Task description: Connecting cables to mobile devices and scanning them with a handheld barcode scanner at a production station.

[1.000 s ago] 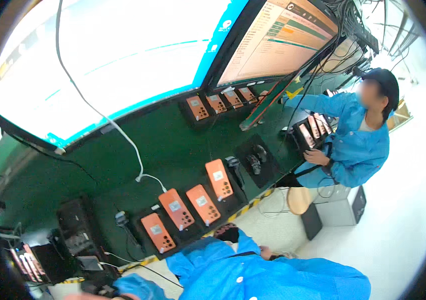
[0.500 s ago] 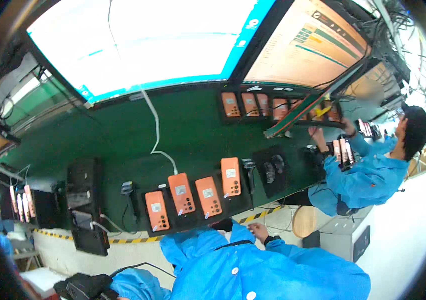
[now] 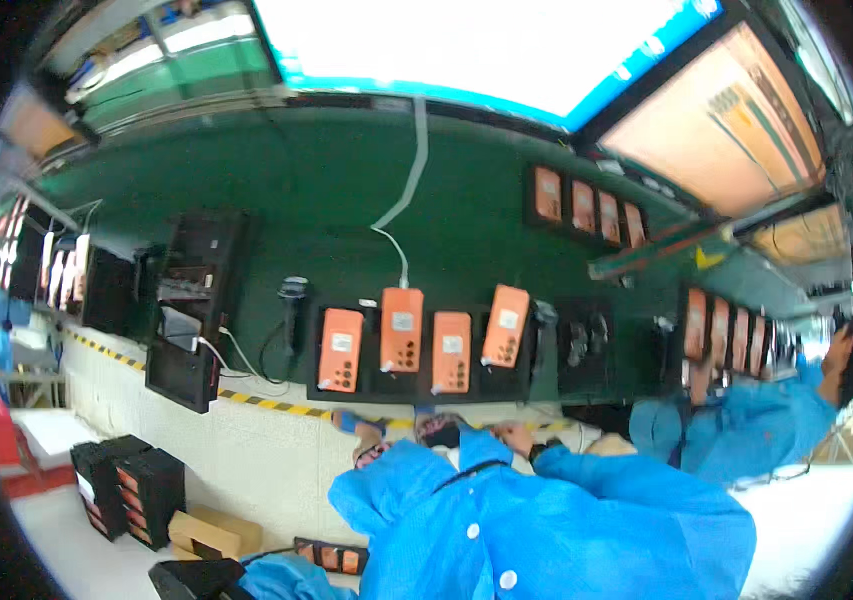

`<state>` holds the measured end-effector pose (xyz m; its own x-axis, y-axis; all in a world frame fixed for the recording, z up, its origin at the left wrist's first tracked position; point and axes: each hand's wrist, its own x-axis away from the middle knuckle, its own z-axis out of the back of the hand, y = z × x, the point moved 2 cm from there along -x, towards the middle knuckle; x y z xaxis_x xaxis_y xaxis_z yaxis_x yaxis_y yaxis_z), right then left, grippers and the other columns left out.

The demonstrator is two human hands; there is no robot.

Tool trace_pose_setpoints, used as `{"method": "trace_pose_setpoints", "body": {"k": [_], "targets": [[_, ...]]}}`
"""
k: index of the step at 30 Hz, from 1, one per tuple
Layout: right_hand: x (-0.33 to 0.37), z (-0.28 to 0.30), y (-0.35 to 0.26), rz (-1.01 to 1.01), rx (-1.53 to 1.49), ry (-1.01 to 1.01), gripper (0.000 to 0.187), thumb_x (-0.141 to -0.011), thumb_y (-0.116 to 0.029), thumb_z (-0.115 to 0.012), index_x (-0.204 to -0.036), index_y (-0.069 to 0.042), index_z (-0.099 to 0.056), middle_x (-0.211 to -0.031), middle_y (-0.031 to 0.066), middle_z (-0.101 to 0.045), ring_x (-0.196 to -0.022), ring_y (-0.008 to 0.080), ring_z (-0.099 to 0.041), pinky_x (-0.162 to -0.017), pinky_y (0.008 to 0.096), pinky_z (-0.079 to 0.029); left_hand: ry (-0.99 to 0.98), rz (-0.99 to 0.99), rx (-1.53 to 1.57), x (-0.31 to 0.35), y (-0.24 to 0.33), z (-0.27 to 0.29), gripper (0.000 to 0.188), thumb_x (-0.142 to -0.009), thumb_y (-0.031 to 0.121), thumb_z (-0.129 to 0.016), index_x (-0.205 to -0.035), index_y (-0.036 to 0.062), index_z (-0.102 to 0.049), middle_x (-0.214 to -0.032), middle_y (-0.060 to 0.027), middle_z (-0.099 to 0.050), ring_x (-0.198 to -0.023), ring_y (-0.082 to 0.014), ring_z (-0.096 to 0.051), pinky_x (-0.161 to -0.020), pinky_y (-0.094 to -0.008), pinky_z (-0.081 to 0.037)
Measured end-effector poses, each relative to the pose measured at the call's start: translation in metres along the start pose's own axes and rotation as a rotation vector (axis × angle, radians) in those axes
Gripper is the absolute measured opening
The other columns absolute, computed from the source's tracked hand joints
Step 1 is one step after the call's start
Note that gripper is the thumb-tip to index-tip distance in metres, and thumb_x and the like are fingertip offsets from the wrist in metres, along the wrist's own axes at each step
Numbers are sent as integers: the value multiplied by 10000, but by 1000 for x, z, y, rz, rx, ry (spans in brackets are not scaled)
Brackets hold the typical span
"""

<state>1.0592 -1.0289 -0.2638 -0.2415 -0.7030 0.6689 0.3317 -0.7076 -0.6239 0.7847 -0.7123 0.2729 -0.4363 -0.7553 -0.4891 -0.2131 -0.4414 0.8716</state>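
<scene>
Four orange handheld devices (image 3: 401, 330) are lying side by side in a black tray (image 3: 318, 385) near the front edge of a green bench (image 3: 326, 210). A white cable (image 3: 408, 180) is running down across the bench to the top of the second device from the left.

The person's right hand (image 3: 511, 437), coming out of a blue sleeve (image 3: 626, 480) with a dark wristband, is resting at the striped front edge of the bench (image 3: 256, 402), just below the tray and nearest the two right-hand devices. It is touching none of them, and I cannot tell whether its fingers are curled around anything. The left hand is staying out of view.

Left of the tray a black scanner (image 3: 291, 298) is standing on the bench, and beyond it a tall black rack (image 3: 196, 300) is leaning over the edge. Farther back, a row of small orange units (image 3: 586, 205) is sitting under a slanted screen (image 3: 736, 120).

At the right a co-worker in a blue coat (image 3: 746, 430) is reaching toward another rack of orange units (image 3: 721, 335). On the floor at the left, black crates (image 3: 131, 490) are standing beside a cardboard box (image 3: 201, 535).
</scene>
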Motion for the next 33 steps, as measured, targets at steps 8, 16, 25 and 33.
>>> {"method": "trace_pose_setpoints", "body": {"k": [8, 16, 25, 33], "targets": [[-22, -13, -8, 101, 508, 102, 332, -896, -296, -577, -1097, -65, -705, -1003, 156, -710, -908, 270, -681, -829, 407, -526, 142, 320, -20, 113, -33, 57, 193, -907, 98, -575, -1042, -35, -612, -973, -156, -673, -916, -243, -648, -841, -357, -508], [-48, -121, -145, 305, 438, -207, 329, -896, -319, -622, -1013, -27, -719, -899, 153, -718, -818, 220, -691, -754, 364, -541, 400, 606, -54, 264, -48, 168, 180, -908, 98, -571, -1027, -31, -610, -967, -155, -671, -908, -241, -645, -835, -355, -506], [-57, -259, -307, 404, 592, -179, 297, -896, -290, -626, -1002, -24, -705, -914, 155, -710, -843, 243, -680, -778, 354, -529, 763, 785, -92, 376, -46, 298, 166, -909, 99, -567, -1010, -26, -607, -960, -152, -669, -899, -240, -643, -829, -353, -503], [1, -430, -538, 695, 362, -651, 258, -932, -247, -603, -1089, -56, -678, -978, 108, -707, -882, 197, -665, -811, 334, -522, 982, 864, -77, 385, -82, 394, 154, -909, 99, -563, -995, -22, -605, -953, -151, -666, -892, -238, -640, -823, -351, -501]]}}
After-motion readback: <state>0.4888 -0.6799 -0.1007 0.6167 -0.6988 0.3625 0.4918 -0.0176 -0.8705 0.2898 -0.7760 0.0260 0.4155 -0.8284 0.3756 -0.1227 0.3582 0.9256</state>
